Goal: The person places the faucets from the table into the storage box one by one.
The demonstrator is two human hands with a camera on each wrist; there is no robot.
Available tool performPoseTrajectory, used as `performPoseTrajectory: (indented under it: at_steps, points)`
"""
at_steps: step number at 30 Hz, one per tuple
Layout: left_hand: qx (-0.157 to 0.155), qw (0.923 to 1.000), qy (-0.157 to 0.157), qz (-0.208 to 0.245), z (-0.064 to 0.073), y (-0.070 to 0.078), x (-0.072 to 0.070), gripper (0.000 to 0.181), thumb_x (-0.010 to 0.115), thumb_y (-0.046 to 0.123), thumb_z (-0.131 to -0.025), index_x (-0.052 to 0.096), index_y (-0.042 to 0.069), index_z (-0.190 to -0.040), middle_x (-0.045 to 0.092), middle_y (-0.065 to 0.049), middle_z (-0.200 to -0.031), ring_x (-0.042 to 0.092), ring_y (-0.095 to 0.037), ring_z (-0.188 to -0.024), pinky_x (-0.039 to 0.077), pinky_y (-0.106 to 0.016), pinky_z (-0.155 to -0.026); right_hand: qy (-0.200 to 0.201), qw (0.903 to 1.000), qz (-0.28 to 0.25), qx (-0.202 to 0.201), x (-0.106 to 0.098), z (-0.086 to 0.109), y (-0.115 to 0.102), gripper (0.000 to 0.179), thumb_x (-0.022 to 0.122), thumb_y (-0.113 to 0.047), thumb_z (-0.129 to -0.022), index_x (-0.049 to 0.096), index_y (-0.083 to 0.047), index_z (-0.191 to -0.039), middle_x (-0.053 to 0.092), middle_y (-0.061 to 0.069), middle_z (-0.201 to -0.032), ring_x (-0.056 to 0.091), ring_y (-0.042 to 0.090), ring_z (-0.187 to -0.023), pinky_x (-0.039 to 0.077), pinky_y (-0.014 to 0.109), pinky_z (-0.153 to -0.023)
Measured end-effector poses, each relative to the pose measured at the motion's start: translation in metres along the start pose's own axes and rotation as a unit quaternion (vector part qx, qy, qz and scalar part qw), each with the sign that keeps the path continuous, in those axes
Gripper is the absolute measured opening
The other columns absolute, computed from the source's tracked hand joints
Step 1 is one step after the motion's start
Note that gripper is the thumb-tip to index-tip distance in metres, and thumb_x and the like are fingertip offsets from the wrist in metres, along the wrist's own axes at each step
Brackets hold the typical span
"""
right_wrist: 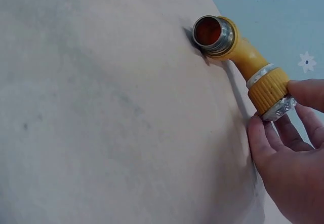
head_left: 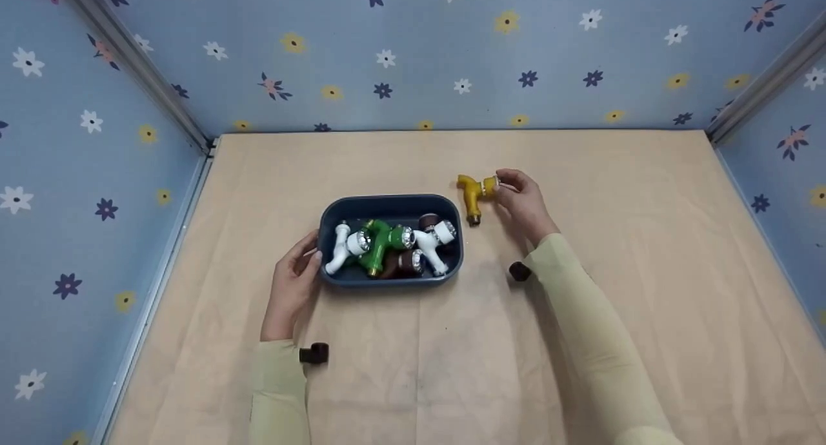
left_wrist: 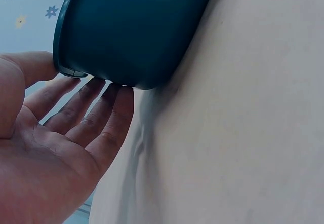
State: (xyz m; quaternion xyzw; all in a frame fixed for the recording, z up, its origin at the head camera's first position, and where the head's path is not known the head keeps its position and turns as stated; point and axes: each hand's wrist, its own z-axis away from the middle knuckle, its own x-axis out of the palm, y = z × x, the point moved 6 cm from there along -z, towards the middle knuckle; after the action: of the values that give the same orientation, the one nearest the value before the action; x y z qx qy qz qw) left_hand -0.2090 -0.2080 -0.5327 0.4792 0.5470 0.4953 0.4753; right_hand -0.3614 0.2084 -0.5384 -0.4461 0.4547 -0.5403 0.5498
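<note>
A yellow tap is pinched at its knob by my right hand, just right of the blue tub. In the right wrist view, the thumb and fingertips grip the knob's clear, faceted end, and the tap's threaded metal inlet faces the camera. My left hand touches the tub's left end. In the left wrist view, its nearly straight fingers rest against the tub's outer wall, with the thumb at the rim. Inside the tub lie a white tap, a green tap, another white tap and brown taps, partly hidden.
A beige cloth covers the table. Blue flowered panels stand at the back and both sides, joined by metal posts. Small dark wrist-camera pieces sit beside each sleeve.
</note>
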Motion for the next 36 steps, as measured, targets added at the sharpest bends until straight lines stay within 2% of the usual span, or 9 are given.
performPoseTrajectory:
  at_steps: [2,6,8,13,19,25,30,32,36]
  points:
    - [-0.001,1.0000,-0.003,0.004,0.001,0.004,0.001,0.043,0.053,0.001,-0.097,0.046,-0.003,-0.139,0.050,-0.025,-0.133,0.050,-0.035,-0.120,0.042,-0.018,-0.090,-0.003,0.9999,-0.016,0.007,0.000,0.002,0.001,0.039,0.054,0.004,-0.093,0.049,0.002,-0.131,0.049,0.014,-0.130,0.052,0.024,-0.112,0.042,0.037,-0.098]
    - [-0.012,0.9999,-0.010,0.006,0.004,0.011,0.003,0.044,0.052,-0.001,-0.097,0.044,-0.005,-0.139,0.049,-0.027,-0.134,0.049,-0.036,-0.121,0.042,-0.018,-0.090,-0.006,0.9998,-0.014,0.015,-0.002,0.007,0.003,0.039,0.053,0.003,-0.092,0.051,0.000,-0.131,0.048,0.011,-0.130,0.051,0.022,-0.111,0.042,0.036,-0.098]
    - [-0.020,0.9997,-0.011,0.006,0.003,0.011,0.003,0.044,0.052,-0.002,-0.096,0.044,-0.005,-0.140,0.048,-0.027,-0.134,0.048,-0.036,-0.121,0.042,-0.018,-0.090,-0.006,0.9998,-0.006,0.016,-0.003,0.009,0.004,0.038,0.054,0.002,-0.092,0.052,-0.002,-0.130,0.049,0.010,-0.130,0.050,0.021,-0.112,0.042,0.034,-0.098]
    - [-0.010,0.9999,-0.006,0.006,0.000,-0.001,-0.001,0.044,0.054,0.002,-0.097,0.046,-0.001,-0.140,0.050,-0.023,-0.134,0.050,-0.033,-0.121,0.043,-0.018,-0.089,-0.012,0.9999,-0.006,0.006,-0.004,0.014,0.004,0.038,0.058,0.003,-0.090,0.053,0.000,-0.128,0.050,0.012,-0.127,0.050,0.023,-0.114,0.043,0.032,-0.096]
    - [0.003,1.0000,0.000,0.006,0.000,0.000,0.000,0.043,0.054,0.002,-0.097,0.047,-0.002,-0.139,0.051,-0.024,-0.132,0.051,-0.035,-0.119,0.043,-0.018,-0.089,-0.017,0.9999,0.004,-0.001,-0.006,0.023,0.002,0.036,0.058,0.001,-0.090,0.053,0.000,-0.126,0.051,0.011,-0.127,0.050,0.021,-0.114,0.044,0.030,-0.095]
    - [-0.005,0.9999,0.000,0.010,0.000,0.000,0.000,0.043,0.054,0.001,-0.097,0.047,-0.001,-0.139,0.051,-0.022,-0.132,0.051,-0.034,-0.119,0.044,-0.019,-0.089,-0.025,0.9997,0.007,-0.001,-0.008,0.031,-0.001,0.036,0.059,-0.001,-0.090,0.053,-0.002,-0.126,0.051,0.011,-0.129,0.050,0.021,-0.115,0.043,0.032,-0.097]
    - [-0.011,0.9998,-0.008,0.013,0.000,0.004,0.001,0.043,0.053,0.000,-0.096,0.047,-0.002,-0.139,0.050,-0.023,-0.133,0.051,-0.034,-0.120,0.044,-0.019,-0.089,-0.028,0.9988,-0.038,0.009,-0.011,0.038,-0.003,0.035,0.058,0.000,-0.091,0.053,-0.003,-0.125,0.049,0.012,-0.130,0.053,0.024,-0.113,0.041,0.039,-0.100]
    - [-0.014,0.9997,-0.013,0.013,0.001,0.010,0.002,0.043,0.052,-0.001,-0.096,0.045,-0.004,-0.139,0.049,-0.026,-0.134,0.050,-0.037,-0.120,0.044,-0.019,-0.088,-0.028,0.9970,-0.071,0.009,-0.012,0.041,-0.005,0.034,0.059,0.002,-0.091,0.052,-0.001,-0.124,0.048,0.014,-0.130,0.054,0.026,-0.112,0.040,0.041,-0.100]
    - [-0.015,0.9997,-0.020,0.005,0.004,0.021,0.003,0.044,0.051,-0.002,-0.097,0.042,-0.008,-0.139,0.046,-0.028,-0.135,0.047,-0.040,-0.122,0.044,-0.018,-0.088,-0.027,0.9943,-0.103,-0.006,-0.017,0.047,-0.010,0.034,0.062,0.002,-0.090,0.052,0.001,-0.122,0.049,0.016,-0.127,0.055,0.026,-0.111,0.043,0.040,-0.098]
